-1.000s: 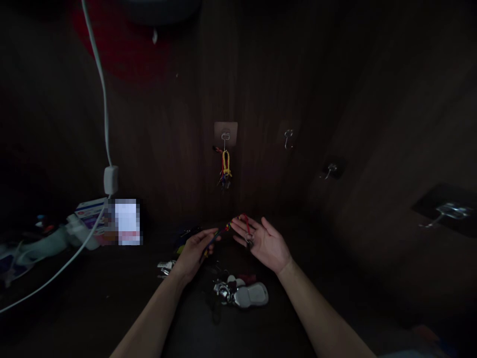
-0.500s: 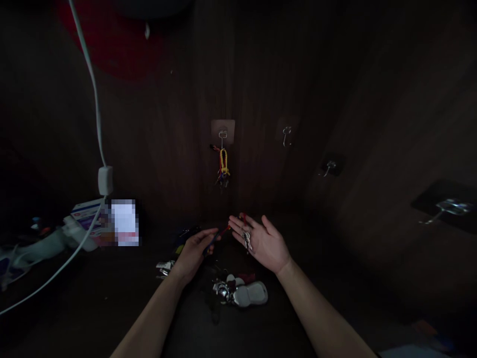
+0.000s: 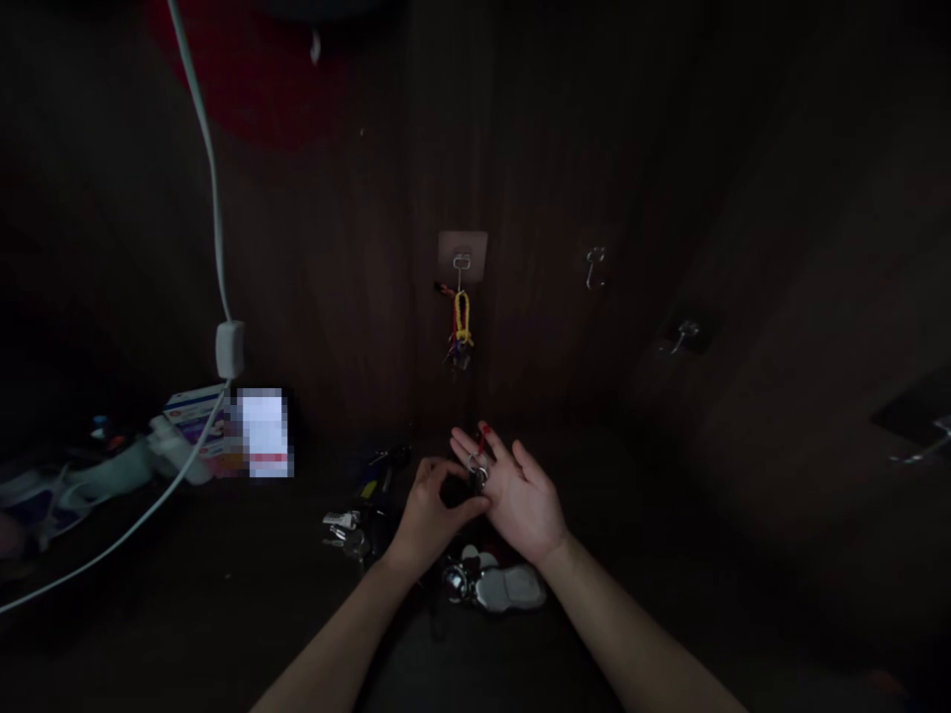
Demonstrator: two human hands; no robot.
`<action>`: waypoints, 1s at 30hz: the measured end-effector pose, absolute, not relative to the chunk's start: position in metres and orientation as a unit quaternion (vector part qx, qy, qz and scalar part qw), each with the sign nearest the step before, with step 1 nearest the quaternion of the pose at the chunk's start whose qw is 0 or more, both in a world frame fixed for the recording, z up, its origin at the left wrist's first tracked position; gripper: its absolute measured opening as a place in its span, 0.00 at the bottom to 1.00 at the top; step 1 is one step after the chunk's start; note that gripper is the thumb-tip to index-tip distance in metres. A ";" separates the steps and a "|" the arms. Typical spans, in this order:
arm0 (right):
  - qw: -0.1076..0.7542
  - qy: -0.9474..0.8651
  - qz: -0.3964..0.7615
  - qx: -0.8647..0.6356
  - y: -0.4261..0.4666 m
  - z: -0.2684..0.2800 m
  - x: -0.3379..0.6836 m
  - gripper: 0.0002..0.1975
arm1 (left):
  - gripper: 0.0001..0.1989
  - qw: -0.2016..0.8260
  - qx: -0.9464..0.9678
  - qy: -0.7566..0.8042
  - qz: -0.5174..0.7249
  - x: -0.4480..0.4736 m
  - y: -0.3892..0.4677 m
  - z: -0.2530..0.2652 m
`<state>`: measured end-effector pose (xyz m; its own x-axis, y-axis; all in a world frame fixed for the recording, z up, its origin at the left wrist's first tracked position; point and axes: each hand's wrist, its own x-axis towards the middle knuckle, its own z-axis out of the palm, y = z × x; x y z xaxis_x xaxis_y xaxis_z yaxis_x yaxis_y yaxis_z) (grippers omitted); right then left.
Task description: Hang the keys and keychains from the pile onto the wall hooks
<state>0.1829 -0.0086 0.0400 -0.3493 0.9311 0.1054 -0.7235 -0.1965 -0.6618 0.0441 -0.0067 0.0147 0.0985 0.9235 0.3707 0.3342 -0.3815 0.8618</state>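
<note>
White cable [image 3: 218, 213] down the left side, white inline block [image 3: 230, 350] on it, printed carton [image 3: 191, 403] beside a pixelated rectangle [image 3: 264, 426], white bottle [image 3: 178, 452] tilted near the carton, pale green item [image 3: 111, 482] further left, detail unclear, red area [image 3: 260, 89] upper left.

A silvery key ring [image 3: 477, 462] lies against the upturned right hand [image 3: 524, 500], beside the fingertips of the left hand [image 3: 429, 510]. Its red cord [image 3: 482, 436] stretches along the right hand's fingers.

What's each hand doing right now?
Left hand: curled at the key ring; whether it grips cannot be told.
Right hand: open, palm up, the key ring and red cord against it.
</note>
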 end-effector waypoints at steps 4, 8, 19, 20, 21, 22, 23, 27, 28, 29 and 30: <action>0.536 -0.310 0.772 -0.146 -0.007 0.037 0.178 0.21 | 0.06 0.326 0.664 0.478 0.474 0.038 -0.001 0.010; 0.531 -0.300 0.779 -0.144 -0.003 0.037 0.183 0.19 | 0.09 0.408 0.636 0.477 0.449 0.031 0.003 0.011; 0.503 -0.296 0.795 -0.167 -0.003 0.043 0.200 0.21 | 0.17 0.552 0.541 0.457 0.441 0.023 0.001 0.019; 0.502 -0.293 0.797 -0.164 -0.003 0.044 0.201 0.21 | 0.18 0.552 0.538 0.459 0.442 0.023 0.001 0.018; 0.500 -0.290 0.800 -0.162 -0.004 0.045 0.201 0.21 | 0.18 0.552 0.536 0.462 0.441 0.022 0.002 0.018; 0.499 -0.286 0.802 -0.160 -0.004 0.045 0.202 0.21 | 0.18 0.552 0.534 0.465 0.441 0.022 0.002 0.018; 0.496 -0.283 0.806 -0.159 -0.004 0.046 0.203 0.21 | 0.19 0.552 0.532 0.466 0.441 0.022 0.003 0.017; 0.484 -0.272 0.815 -0.166 -0.003 0.046 0.206 0.20 | 0.19 0.572 0.523 0.454 0.441 0.021 0.003 0.017; 0.484 -0.268 0.816 -0.168 -0.003 0.046 0.206 0.20 | 0.18 0.581 0.518 0.447 0.441 0.021 0.003 0.017; 0.485 -0.264 0.816 -0.171 -0.003 0.046 0.207 0.20 | 0.18 0.593 0.511 0.440 0.440 0.021 0.003 0.017; 0.487 -0.260 0.816 -0.173 -0.002 0.046 0.207 0.19 | 0.17 0.605 0.503 0.434 0.438 0.021 0.003 0.018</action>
<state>0.2070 -0.0022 0.0463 -0.4658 0.8844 -0.0282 -0.7046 -0.3900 -0.5928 0.0211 0.0029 0.0175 0.2391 0.9673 -0.0843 -0.0946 0.1096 0.9895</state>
